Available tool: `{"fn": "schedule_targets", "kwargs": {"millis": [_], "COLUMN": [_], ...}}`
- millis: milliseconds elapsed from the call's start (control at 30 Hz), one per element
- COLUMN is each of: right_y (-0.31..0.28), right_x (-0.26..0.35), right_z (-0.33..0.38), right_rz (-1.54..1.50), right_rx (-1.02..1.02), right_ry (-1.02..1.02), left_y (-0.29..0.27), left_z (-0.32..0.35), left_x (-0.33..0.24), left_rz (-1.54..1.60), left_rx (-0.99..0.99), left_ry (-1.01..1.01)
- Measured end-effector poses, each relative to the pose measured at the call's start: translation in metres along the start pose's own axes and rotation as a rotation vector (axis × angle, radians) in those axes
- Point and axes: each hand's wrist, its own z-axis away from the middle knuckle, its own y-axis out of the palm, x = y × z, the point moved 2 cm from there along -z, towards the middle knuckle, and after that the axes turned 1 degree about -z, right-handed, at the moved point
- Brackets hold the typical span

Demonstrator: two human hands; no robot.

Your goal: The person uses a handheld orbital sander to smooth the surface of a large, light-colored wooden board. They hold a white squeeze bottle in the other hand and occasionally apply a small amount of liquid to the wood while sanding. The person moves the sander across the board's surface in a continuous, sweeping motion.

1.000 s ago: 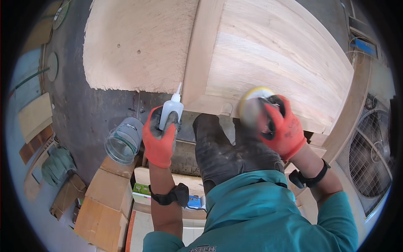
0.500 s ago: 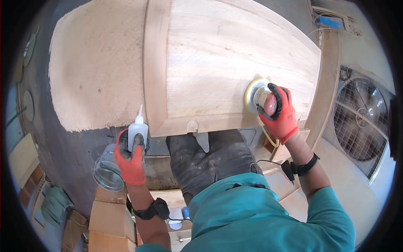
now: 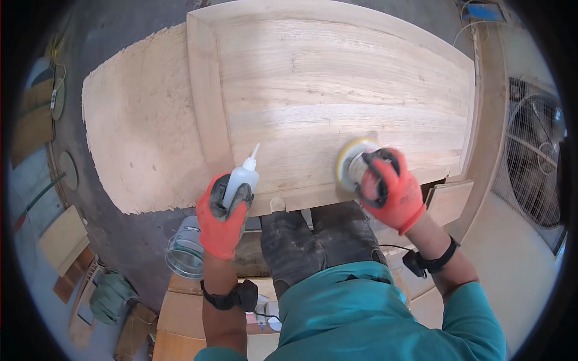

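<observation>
A pale wooden panel door (image 3: 337, 72) with a raised frame lies flat before me. My left hand (image 3: 224, 213), in a red and black glove, is closed round a white squeeze bottle (image 3: 242, 180) with a thin nozzle pointing up. The bottle is over the near left part of the door's frame. In the same kind of glove, my right hand (image 3: 394, 189) grips a round orbital sander (image 3: 356, 162) from above. Its yellow-rimmed pad is on the near edge of the panel, partly hidden by the hand and blurred.
A rough-edged tan sheet (image 3: 141, 126) lies under the door's left side on a dark surface. Near my left forearm stands a clear plastic tub (image 3: 185, 253). At the right is a large caged fan (image 3: 534, 159). Cardboard (image 3: 180, 319) lies below left.
My left hand has brought the bottle rightward, over the door's frame. The sander has shifted slightly left and down in my right hand. The whole view has also turned a little.
</observation>
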Motion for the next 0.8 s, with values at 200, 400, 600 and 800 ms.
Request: {"fn": "schedule_targets", "kwargs": {"millis": [200, 400, 600, 800], "right_y": [-0.037, -0.028, -0.003, -0.002], "right_x": [-0.062, -0.052, 0.010, 0.013], "right_z": [-0.020, -0.015, -0.016, -0.041], "right_rz": [0.019, 0.019, -0.009, -0.018], "right_rx": [-0.188, -0.161, 0.028, -0.061], "right_ry": [0.124, 0.028, -0.124, -0.164], "left_y": [0.012, 0.036, 0.049, 0.055], "left_z": [-0.008, -0.013, -0.023, -0.034], "left_x": [0.004, -0.011, -0.023, -0.027], "left_rz": [-0.078, -0.137, -0.267, -0.289], "left_rx": [0.042, 0.083, 0.121, 0.098], "left_ry": [0.028, 0.120, 0.202, 0.141]}}
